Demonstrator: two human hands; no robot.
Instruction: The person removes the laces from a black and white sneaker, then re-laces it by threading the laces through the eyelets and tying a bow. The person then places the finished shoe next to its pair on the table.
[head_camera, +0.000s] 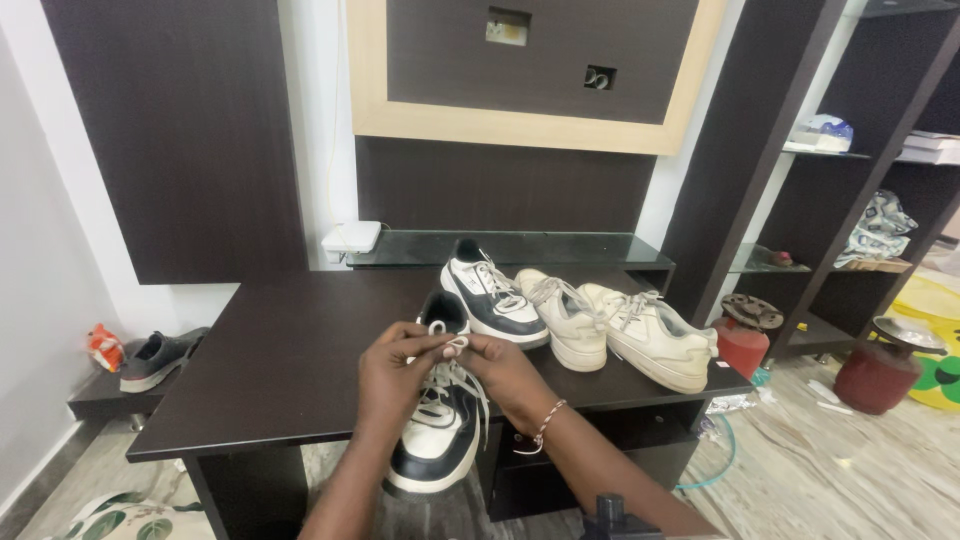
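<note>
**Between the two hands: lace ends being pinched over a navy-and-white sneaker**

Directly under the hands, a navy-and-white sneaker (438, 430) is lying on the near edge of the dark table (280, 370), toe hanging toward the person, heel pointing away. Its long axis is running near to far, straight down between the wrists. The left hand (393, 372) and right hand (508, 368) are meeting above the tongue, fingers closed, each pinching a white lace (448, 343) end; a small loop is standing up between them. Both hands are about equally near; the shoe sits just below and slightly nearer than the fingertips.

Just beyond the hands, the matching sneaker (492, 292) is resting. Beyond and to the right, two cream sneakers (620, 325) are lying side by side. Far left, a grey shoe (160, 358) is sitting on a low ledge.
</note>
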